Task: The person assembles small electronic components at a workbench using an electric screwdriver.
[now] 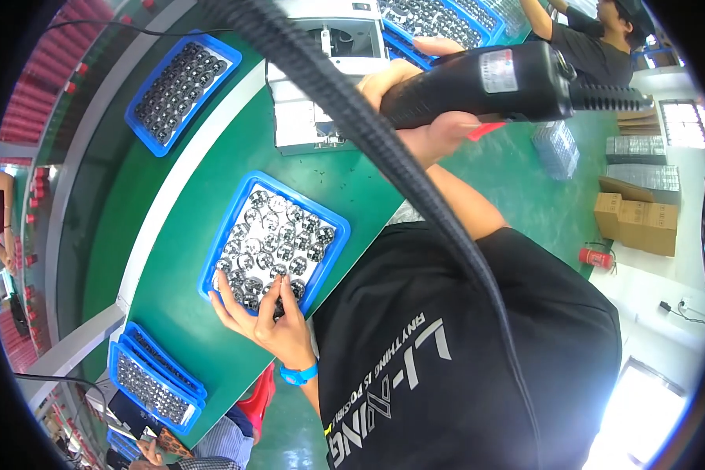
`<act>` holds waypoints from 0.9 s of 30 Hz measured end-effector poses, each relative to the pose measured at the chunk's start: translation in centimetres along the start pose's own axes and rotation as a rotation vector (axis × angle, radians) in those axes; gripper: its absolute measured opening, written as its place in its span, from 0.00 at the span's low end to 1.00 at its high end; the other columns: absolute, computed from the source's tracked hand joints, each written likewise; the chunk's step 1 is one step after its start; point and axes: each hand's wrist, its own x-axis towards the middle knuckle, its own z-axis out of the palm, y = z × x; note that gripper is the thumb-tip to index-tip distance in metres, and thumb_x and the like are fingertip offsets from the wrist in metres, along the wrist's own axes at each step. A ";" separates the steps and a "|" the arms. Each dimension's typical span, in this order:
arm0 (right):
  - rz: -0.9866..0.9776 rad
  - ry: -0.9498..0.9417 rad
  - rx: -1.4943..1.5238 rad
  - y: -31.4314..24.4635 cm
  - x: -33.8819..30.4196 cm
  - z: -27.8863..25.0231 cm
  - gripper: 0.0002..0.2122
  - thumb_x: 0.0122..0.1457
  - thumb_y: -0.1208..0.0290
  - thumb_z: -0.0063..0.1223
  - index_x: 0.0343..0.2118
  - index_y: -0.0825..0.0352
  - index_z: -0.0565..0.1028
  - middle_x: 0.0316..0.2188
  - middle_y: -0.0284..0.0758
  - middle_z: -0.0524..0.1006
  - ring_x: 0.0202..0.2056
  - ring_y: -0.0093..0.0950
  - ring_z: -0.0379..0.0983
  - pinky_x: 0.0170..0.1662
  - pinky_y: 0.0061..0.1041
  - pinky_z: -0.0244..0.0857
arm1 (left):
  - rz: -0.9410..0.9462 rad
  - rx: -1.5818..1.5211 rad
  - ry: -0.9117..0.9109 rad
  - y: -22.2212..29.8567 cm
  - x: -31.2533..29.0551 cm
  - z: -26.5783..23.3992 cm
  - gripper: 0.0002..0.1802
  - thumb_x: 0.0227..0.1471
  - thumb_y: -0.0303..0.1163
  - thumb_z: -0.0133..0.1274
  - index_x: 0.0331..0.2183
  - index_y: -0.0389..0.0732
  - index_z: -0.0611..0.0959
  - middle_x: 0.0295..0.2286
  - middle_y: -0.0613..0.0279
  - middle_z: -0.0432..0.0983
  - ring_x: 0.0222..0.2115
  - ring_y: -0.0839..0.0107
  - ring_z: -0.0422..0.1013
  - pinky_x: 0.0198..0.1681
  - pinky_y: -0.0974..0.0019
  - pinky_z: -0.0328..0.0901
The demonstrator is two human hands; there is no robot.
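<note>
My left hand, with a blue wristband, reaches over a blue tray lined in white. Several shiny round metal parts stand in it in rows. Thumb and a finger pinch one round metal part near the tray's near side, while other fingers stretch toward the left rim. Close to the camera, my right hand wraps round a black corded handheld power tool with a pale label and a red piece underneath. Its working end is hidden behind the hand and a braided cable.
A thick black braided cable crosses the view. Beyond the tray stands a white machine on the green table. More blue trays of parts lie at far left, lower left and the top. A co-worker is at upper right.
</note>
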 end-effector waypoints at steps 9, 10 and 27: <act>0.309 0.098 0.156 -1.6 0.2 1.3 0.36 0.57 0.29 0.40 0.48 0.64 0.61 0.12 0.37 0.67 0.10 0.27 0.63 0.16 0.28 0.61 | -0.036 -0.023 0.017 0.0 -0.1 0.1 0.07 0.37 0.25 0.67 0.19 0.40 0.83 0.60 0.50 0.64 0.62 0.40 0.54 0.62 0.43 0.51; 0.292 0.082 0.097 -1.9 0.5 0.7 0.37 0.56 0.28 0.40 0.48 0.64 0.60 0.13 0.37 0.67 0.11 0.28 0.63 0.17 0.29 0.61 | -0.039 -0.024 0.017 0.2 -0.1 0.1 0.07 0.38 0.25 0.67 0.19 0.40 0.82 0.60 0.50 0.64 0.62 0.40 0.54 0.62 0.43 0.52; 0.281 0.089 0.206 -1.3 0.5 0.2 0.31 0.63 0.35 0.37 0.46 0.66 0.60 0.14 0.37 0.69 0.11 0.28 0.63 0.19 0.29 0.63 | -0.013 0.008 0.009 -0.1 -0.3 0.1 0.07 0.38 0.30 0.70 0.26 0.49 0.89 0.59 0.48 0.65 0.60 0.37 0.55 0.60 0.37 0.54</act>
